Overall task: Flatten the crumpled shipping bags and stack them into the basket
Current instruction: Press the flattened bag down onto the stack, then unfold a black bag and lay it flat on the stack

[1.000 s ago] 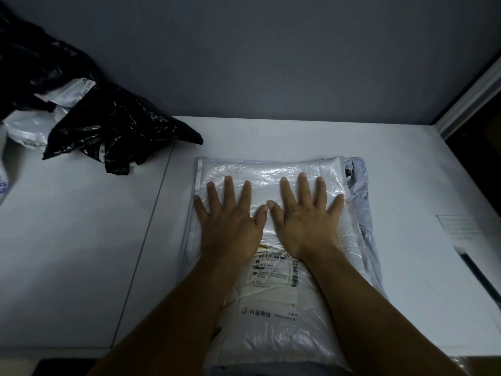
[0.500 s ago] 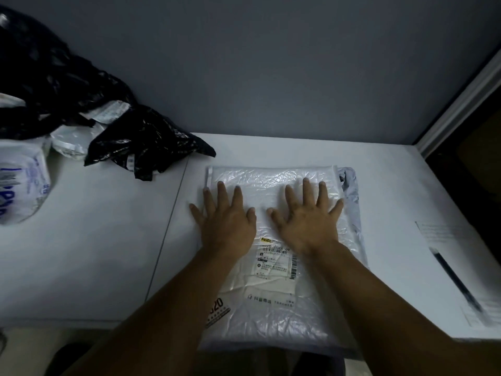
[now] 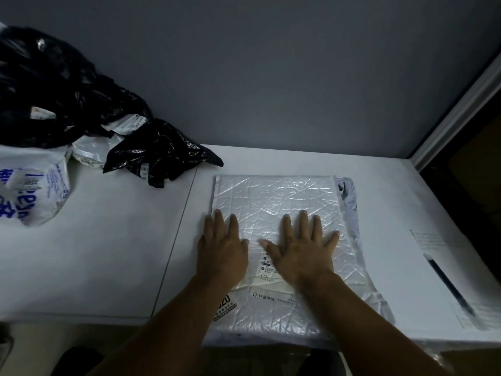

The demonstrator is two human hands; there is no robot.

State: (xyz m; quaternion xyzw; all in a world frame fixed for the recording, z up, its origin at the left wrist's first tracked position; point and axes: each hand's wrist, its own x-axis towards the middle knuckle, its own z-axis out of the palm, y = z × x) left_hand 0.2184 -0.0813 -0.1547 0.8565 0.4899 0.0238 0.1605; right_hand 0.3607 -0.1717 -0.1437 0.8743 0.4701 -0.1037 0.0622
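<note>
A dim room, seen from above a white table [image 3: 95,253] set against a grey wall. At the far left lies a white bag with blue print [image 3: 29,185], puffed and creased. Behind and beside it is a heap of crumpled black bags [image 3: 67,99]. One black bag [image 3: 160,156] spills toward the middle of the table. None of these looks smoothed.

At centre a silvery padded mailer [image 3: 276,202] lies flat on the table, its near end reaching the front edge. The person's left hand [image 3: 221,251] rests on its left edge, fingers straight and close together, gripping nothing. Just beside it the right hand [image 3: 301,251] presses palm-down with fingers spread, partly covering a shipping label [image 3: 267,270]. It too grasps nothing. The mailer's surface is wrinkled but level. A grey bag [image 3: 349,202] pokes out from under its right side, so at least two bags seem layered here.

Further right lie a sheet of paper [image 3: 431,240] and a dark pen [image 3: 450,286].

No basket is visible. By my reckoning the work is at an early stage. One or two bags are flattened, nothing is stacked in a basket that I can see, and the heap on the left is waiting.
</note>
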